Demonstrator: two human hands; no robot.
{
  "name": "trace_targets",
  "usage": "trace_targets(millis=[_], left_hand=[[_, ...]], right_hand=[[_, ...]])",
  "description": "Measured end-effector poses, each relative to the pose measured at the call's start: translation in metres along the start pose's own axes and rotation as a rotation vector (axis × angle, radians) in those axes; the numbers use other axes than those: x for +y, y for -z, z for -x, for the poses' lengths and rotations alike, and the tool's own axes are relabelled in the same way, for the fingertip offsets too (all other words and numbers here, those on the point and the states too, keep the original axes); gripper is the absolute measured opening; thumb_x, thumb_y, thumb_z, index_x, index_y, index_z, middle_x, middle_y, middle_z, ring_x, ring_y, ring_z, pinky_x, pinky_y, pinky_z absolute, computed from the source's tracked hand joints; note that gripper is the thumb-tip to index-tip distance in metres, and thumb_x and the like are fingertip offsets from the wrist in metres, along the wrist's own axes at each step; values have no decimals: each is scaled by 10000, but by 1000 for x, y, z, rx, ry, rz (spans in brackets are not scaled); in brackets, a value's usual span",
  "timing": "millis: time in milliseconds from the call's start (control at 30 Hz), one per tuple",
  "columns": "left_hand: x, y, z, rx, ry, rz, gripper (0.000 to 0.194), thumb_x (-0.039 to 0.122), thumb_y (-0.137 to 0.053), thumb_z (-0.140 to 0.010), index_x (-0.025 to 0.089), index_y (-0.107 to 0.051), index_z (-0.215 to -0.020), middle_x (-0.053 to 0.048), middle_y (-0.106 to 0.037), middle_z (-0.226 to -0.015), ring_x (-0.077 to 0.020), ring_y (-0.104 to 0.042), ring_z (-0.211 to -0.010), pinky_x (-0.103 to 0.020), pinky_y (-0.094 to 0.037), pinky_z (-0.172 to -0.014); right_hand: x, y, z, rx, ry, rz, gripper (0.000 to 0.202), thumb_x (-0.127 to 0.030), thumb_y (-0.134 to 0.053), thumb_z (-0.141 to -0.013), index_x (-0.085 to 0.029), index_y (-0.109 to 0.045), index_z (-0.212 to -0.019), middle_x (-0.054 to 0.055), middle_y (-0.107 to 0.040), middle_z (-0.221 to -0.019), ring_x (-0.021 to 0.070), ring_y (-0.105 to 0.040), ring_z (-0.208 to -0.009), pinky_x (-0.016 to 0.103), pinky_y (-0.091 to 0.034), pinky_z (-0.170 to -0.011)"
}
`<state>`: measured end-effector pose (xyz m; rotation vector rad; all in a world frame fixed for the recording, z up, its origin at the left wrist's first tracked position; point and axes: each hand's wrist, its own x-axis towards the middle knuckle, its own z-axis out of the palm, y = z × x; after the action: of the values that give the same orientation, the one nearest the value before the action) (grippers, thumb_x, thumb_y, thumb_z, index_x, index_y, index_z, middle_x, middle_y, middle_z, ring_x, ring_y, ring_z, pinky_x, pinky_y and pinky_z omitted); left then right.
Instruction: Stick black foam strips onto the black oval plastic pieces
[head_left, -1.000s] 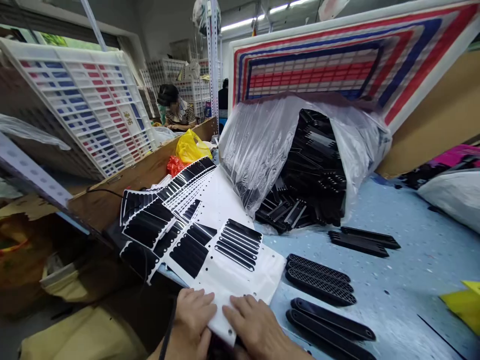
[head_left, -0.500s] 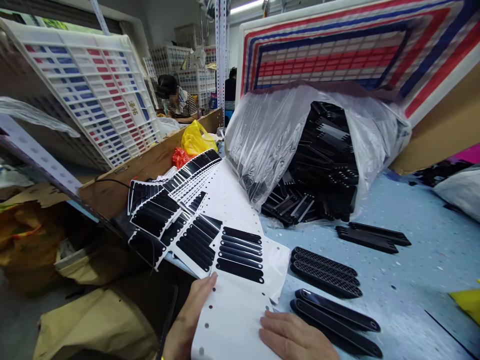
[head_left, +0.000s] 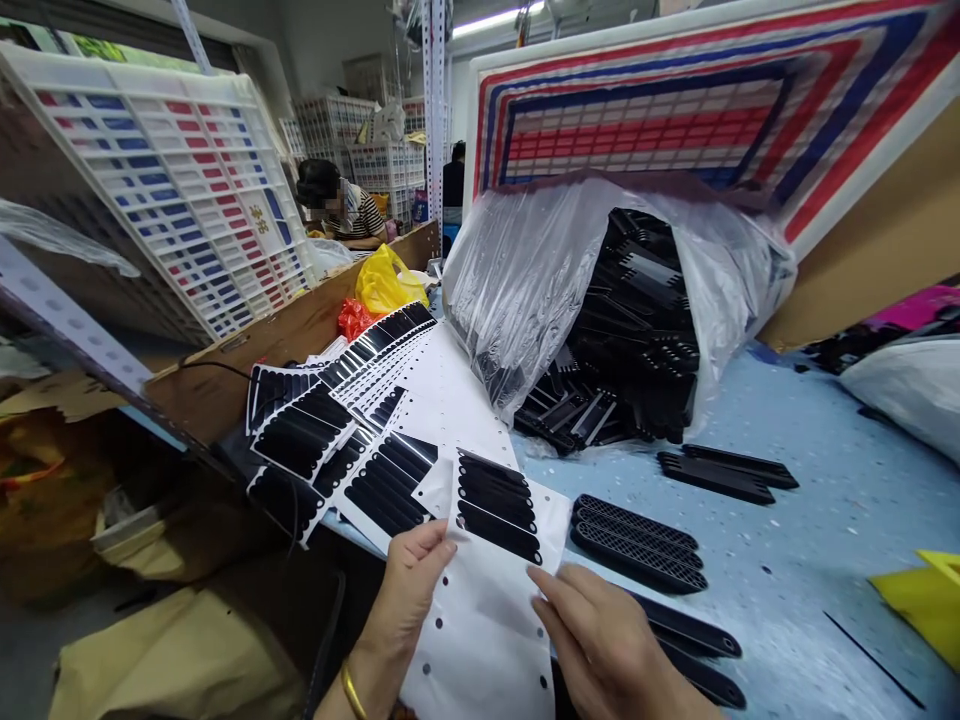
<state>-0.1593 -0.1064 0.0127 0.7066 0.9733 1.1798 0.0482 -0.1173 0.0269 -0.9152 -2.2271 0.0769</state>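
My left hand [head_left: 411, 580] pinches the left edge of a white backing sheet [head_left: 480, 620], just below its black strip stickers [head_left: 496, 505]. At the sheet's right edge, my right hand [head_left: 600, 630] has its thumb and forefinger close together; whether they grip the edge is hard to tell. More sticker sheets [head_left: 304, 430] lie fanned out behind and to the left. Right of the sheet are black bars with a mesh pattern [head_left: 637, 545]. Smooth black bars [head_left: 694, 630] lie nearer, partly behind my right hand.
A clear plastic bag [head_left: 525, 290] of black parts [head_left: 637, 330] lies open on the blue table [head_left: 817, 530]. Two black pieces [head_left: 727, 472] rest before it. White crates [head_left: 180, 190], a yellow bag [head_left: 390, 280] and a seated person [head_left: 345, 205] are farther back.
My left hand has moved up the sheet's left edge and now pinches it. My right hand has lifted from lying flat and moved up. The sheet is bent up, and the view has shifted slightly.
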Motion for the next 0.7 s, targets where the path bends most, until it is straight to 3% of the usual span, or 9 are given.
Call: trace_targets(millis=[67,167,367,500,600,700], left_hand=[[1,-5,2,-36,-28,-55,226,338,-715,-751,159,-775,-876,-37,-722,-731,-186,-643,-692,-263,-470,-651],[4,-13,5,-81,-87,-125,202,308,-664,-766,162,-784,-834,-46,-722,-745,-195,-634,-739,-274,-473,-706],[5,-23,6,-138,-39,-103,174,301,-670,-748,163,-776,-737,-35,-684,-665,-179,-603,-702,-262,-464,-689],[-8,-20,2,-127,12,-85,200,334,-692,-742,157,-781,-769,-42,-695,-662,-183,-618,-663,-266,-464,-652],[-12,-6,-18,-80,42,-62,234,346,-739,-704,148,-779,-824,-47,-723,-679,-187,-647,-632,-279,-480,-659],[13,8,-58,51,-65,-97,223,283,-791,-613,140,-772,-783,-39,-738,-681,-174,-647,-606,-260,-482,-618]], right_hand=[[-8,-7,-22,9,-72,-44,239,-171,-441,-984,-151,-614,-1147,70,-640,-781,185,-637,-672,287,-543,-606],[-16,-20,-33,36,-147,-136,252,-314,-446,-1011,-164,-620,-1115,69,-653,-831,174,-648,-705,280,-564,-667],[-12,-22,-31,-57,-402,-353,288,-406,-537,-952,-176,-699,-894,8,-624,-654,140,-581,-577,244,-494,-568],[2,-14,-39,-157,-579,-563,465,-499,-494,-947,-156,-664,-683,18,-627,-564,132,-583,-517,215,-464,-485],[24,1,-41,5,-739,-655,551,-645,-558,-864,-153,-663,-638,38,-650,-553,160,-626,-491,239,-524,-470],[50,31,-34,369,-868,-586,519,-675,-746,-672,-157,-734,-704,59,-697,-583,201,-665,-482,287,-591,-475]])
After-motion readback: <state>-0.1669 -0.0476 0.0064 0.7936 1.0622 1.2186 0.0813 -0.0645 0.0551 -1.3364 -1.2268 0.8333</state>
